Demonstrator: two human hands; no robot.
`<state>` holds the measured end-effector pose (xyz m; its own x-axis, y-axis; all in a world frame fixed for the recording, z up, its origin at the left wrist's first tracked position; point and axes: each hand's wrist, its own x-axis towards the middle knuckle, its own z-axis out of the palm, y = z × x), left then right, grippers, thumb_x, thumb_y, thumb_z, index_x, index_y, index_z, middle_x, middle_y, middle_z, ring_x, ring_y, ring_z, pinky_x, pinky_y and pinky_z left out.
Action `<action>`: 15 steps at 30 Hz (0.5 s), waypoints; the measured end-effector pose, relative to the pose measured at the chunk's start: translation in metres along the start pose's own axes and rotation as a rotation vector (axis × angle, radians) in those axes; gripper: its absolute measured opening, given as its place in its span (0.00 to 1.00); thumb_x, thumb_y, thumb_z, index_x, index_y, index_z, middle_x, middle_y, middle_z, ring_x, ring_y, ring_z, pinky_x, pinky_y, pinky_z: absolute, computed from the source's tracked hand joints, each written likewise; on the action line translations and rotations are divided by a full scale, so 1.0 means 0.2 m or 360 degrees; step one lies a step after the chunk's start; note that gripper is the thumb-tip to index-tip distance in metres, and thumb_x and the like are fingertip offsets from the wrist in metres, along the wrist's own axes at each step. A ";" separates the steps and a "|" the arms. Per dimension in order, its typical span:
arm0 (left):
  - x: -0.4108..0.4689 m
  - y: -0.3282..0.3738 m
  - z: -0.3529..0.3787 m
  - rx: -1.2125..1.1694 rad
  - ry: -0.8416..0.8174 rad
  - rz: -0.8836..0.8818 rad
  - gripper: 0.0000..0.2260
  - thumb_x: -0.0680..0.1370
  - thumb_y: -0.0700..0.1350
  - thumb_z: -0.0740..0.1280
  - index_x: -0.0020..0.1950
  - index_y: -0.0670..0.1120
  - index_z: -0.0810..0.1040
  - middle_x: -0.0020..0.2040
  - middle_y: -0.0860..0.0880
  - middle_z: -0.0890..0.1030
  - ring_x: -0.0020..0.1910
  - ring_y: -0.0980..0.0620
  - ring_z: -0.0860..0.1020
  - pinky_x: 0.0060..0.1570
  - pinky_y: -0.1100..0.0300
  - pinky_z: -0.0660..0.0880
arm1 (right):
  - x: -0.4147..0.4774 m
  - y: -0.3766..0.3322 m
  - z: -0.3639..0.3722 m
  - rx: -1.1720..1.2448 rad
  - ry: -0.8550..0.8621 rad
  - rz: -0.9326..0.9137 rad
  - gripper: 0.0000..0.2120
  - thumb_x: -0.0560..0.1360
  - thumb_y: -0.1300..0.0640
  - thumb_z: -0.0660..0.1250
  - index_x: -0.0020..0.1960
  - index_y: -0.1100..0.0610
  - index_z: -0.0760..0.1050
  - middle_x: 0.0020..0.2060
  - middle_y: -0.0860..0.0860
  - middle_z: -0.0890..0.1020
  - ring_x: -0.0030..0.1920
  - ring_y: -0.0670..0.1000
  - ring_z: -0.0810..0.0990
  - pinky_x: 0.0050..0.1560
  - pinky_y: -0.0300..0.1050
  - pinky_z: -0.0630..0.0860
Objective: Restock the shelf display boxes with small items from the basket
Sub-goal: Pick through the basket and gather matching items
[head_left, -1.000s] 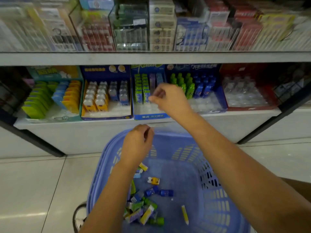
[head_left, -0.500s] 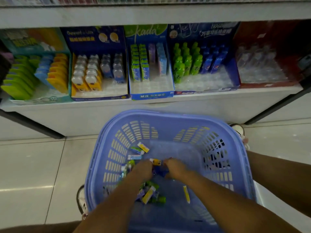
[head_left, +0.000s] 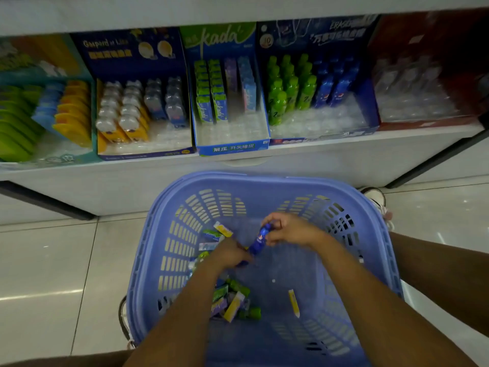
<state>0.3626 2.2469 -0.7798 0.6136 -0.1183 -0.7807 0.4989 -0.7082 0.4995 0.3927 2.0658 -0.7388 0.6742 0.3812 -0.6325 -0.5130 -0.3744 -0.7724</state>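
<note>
Back from the shelf, both are now working inside the basket: the right grip is pinching the blue bottle-shaped item above the basket's floor, and the left grip is curling round its lower end, readying another restock.

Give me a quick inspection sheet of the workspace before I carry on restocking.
Surface: white shelf carrying display boxes, front slots partly empty.
Job's things: blue bottle held inside the basket; bottle box holds green and blue rows.
Clutter: loose items and a yellow stick on the basket floor.
Grippers: right hand pinches the bottle's top; left hand grips its lower end.
Cables: nothing seen.
Surroundings: tiled floor, a shoe beside the basket.
</note>
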 end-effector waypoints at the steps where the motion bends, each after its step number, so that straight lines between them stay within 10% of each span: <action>1: -0.02 0.04 -0.03 -0.0294 -0.0039 -0.0006 0.04 0.71 0.38 0.71 0.43 0.38 0.79 0.40 0.40 0.80 0.38 0.48 0.77 0.39 0.55 0.76 | -0.03 -0.06 -0.04 0.0098 -0.0019 -0.0053 0.14 0.72 0.76 0.63 0.54 0.63 0.71 0.39 0.58 0.78 0.35 0.49 0.78 0.38 0.37 0.79; 6: -0.19 0.25 -0.22 -0.1469 -0.0323 0.0023 0.06 0.79 0.39 0.63 0.49 0.37 0.77 0.36 0.42 0.84 0.35 0.49 0.83 0.39 0.56 0.82 | -0.23 -0.33 -0.17 0.0212 -0.0051 -0.0360 0.15 0.71 0.75 0.66 0.51 0.58 0.75 0.48 0.59 0.78 0.47 0.54 0.77 0.48 0.41 0.79; 15: -0.53 0.58 -0.30 -0.1835 -0.0137 0.0424 0.08 0.81 0.39 0.60 0.55 0.36 0.73 0.41 0.41 0.81 0.31 0.51 0.83 0.32 0.62 0.80 | -0.47 -0.60 -0.19 -0.0037 0.0204 -0.0664 0.15 0.71 0.71 0.69 0.54 0.57 0.75 0.49 0.54 0.79 0.45 0.51 0.79 0.52 0.40 0.76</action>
<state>0.3927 2.2190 -0.6169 0.7605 -0.2448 -0.6014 0.6455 0.3857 0.6592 0.4105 2.0423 -0.5849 0.8824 0.3967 -0.2530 -0.1713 -0.2301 -0.9580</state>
